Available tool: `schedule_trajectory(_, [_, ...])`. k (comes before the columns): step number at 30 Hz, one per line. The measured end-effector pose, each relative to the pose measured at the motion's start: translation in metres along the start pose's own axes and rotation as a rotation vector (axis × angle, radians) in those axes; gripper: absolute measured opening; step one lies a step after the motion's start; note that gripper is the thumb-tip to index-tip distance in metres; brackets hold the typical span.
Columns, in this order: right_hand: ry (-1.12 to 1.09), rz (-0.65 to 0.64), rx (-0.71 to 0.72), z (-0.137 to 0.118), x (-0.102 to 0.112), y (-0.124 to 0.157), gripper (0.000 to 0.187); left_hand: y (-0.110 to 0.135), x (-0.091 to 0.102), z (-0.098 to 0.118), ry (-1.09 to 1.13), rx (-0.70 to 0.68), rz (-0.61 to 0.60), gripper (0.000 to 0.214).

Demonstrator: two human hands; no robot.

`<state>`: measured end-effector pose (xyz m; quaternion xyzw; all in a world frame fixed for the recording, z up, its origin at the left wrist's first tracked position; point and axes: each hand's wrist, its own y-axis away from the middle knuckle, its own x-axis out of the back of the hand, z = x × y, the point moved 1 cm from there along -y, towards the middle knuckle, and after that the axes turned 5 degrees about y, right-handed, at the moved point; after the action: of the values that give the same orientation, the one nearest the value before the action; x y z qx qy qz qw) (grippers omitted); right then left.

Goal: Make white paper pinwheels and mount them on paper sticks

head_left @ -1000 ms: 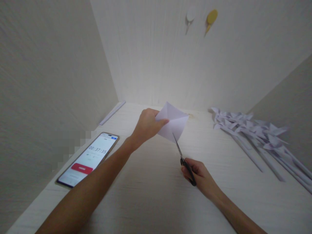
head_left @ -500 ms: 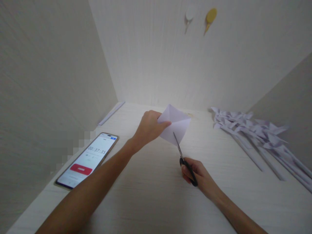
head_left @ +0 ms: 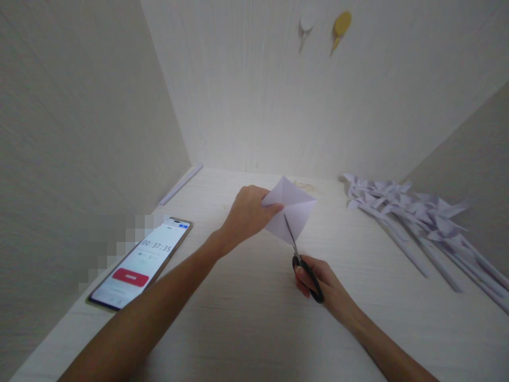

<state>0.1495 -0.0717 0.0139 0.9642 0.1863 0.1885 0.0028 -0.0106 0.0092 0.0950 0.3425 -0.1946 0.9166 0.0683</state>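
A creased square of white paper (head_left: pixel 298 209) is held above the table by my left hand (head_left: pixel 252 212), thumb on top and pinching its left corner. My right hand (head_left: pixel 316 278) grips black-handled scissors (head_left: pixel 296 249) by the loops. Their blade lies over the paper's near corner and points toward the middle of the sheet, close to my left thumb. Whether the second blade is under the sheet is hidden.
Several white paper pinwheels (head_left: pixel 417 207) on rolled paper sticks lie at the right. On the left rests a phone (head_left: pixel 139 265) with a running timer, and a rolled paper stick (head_left: pixel 181 184) lies behind it. Two hooks, one yellow (head_left: pixel 342 24), are on the back wall.
My left hand and the paper have shifted slightly right and toward me. The scissors sit a little further into the paper's near corner.
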Motion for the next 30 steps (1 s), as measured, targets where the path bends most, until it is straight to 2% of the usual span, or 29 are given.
schedule_trajectory(15, [-0.075,0.025,-0.080,0.0051,-0.0020,0.0020,0.042,-0.0007,-0.0001,-0.0008,0.009,0.024,-0.014,0.027])
schedule_trajectory(30, [-0.113,0.022,-0.094,0.0037,-0.0029,0.0007,0.040,-0.0019,-0.0021,-0.0026,-0.006,0.035,-0.022,0.026])
